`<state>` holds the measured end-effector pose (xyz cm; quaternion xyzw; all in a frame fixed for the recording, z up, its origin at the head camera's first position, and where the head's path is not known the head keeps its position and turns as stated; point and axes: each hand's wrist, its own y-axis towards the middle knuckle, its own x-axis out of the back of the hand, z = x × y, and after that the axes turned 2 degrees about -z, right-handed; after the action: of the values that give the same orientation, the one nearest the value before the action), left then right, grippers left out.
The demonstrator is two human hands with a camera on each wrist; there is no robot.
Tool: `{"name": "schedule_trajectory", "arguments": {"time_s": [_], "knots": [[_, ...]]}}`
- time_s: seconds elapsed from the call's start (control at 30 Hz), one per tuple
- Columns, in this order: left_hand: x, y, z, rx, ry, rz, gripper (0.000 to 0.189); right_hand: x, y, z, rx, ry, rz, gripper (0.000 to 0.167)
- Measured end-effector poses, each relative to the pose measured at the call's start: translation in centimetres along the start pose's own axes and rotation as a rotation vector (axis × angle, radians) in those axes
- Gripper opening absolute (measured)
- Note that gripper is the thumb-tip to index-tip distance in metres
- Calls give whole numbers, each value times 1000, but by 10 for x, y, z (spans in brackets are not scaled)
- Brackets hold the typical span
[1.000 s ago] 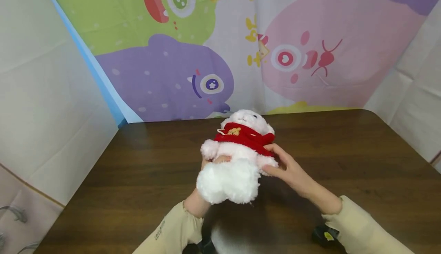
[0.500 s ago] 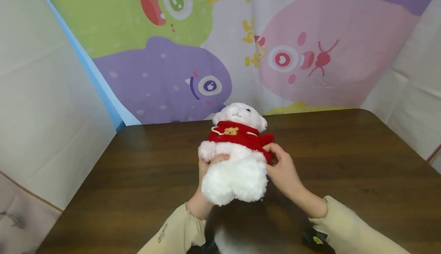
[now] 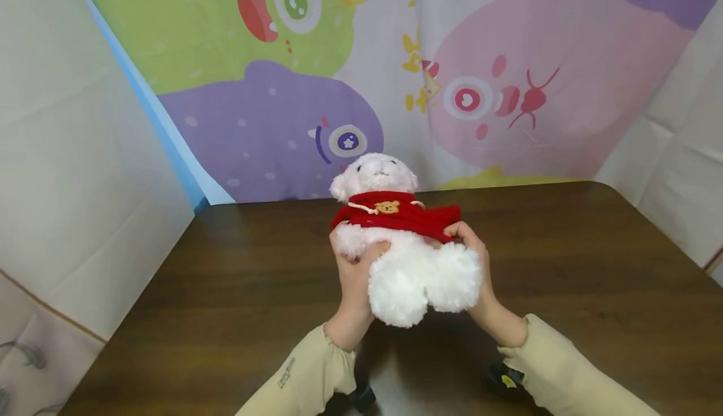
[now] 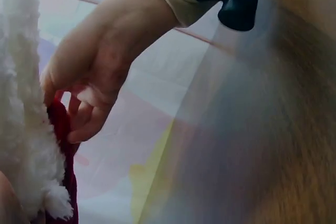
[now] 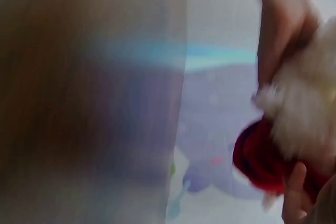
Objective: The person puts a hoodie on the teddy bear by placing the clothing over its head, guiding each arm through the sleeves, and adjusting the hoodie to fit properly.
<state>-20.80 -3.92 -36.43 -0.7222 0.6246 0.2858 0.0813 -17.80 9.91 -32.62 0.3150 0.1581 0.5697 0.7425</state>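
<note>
A fluffy white teddy bear in a red hoodie with a small bear patch is held over the table, feet toward me and head toward the back. My left hand grips its body on the left side, thumb across the belly beside one paw. On the right, my right hand pinches the hoodie's hem near the red sleeve, partly hidden behind the bear's foot. The left wrist view shows the right hand with fingers at the red cloth. In the right wrist view, blurred, the red hoodie hangs below white fur.
Beneath is a dark wooden table. A cartoon-printed backdrop hangs behind it, with pale cloth walls at both sides. Black wrist straps sit at the beige sleeves.
The bear has turned so its head swings to the left and its feet to the right. My right hand has moved from the paw to the hoodie's hem.
</note>
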Motion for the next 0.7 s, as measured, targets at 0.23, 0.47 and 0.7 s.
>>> {"name": "schedule_trajectory", "arguments": {"time_s": [0.23, 0.47, 0.7], "knots": [[-1, 2, 6, -110, 23, 119, 65, -3, 6, -11, -303, -288, -91, 14], [-2, 2, 4, -63, 42, 52, 63, 1, -4, -2, -266, -105, 99, 47], [6, 10, 6, -73, 112, 37, 62, 17, -2, -23, -205, -86, 438, 59]]}}
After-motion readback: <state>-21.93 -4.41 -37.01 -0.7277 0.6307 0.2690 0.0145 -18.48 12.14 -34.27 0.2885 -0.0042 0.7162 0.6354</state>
